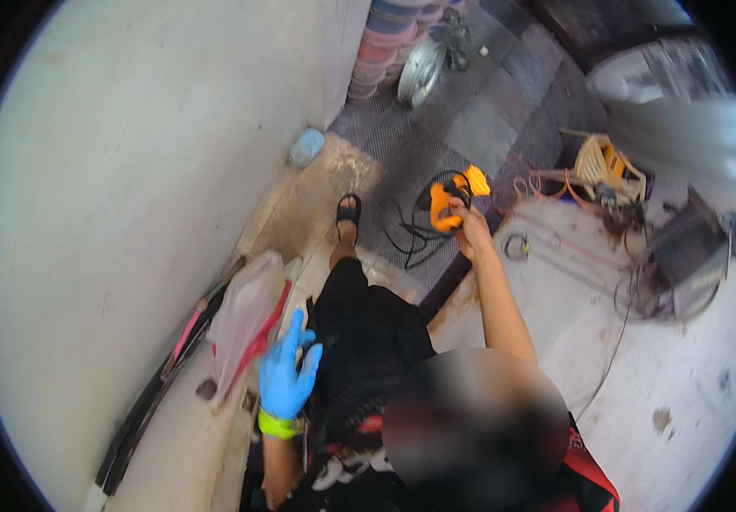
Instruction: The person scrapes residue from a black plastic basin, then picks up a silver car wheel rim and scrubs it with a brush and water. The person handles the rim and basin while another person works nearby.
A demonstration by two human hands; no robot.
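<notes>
Right hand (470, 224) grips the orange tool (449, 205) at arm's reach, its body pointing up; gloved left hand (287, 375) hangs spread beside the thigh.

A crumpled, translucent pinkish-white plastic bag (244, 320) lies on the floor at the near left, beside the wall. At the far right sits a blurred yellow carton-like box (607, 166), its contents indistinct.

One head-worn fisheye view looks steeply down, close above lap and floor (683, 375).
</notes>
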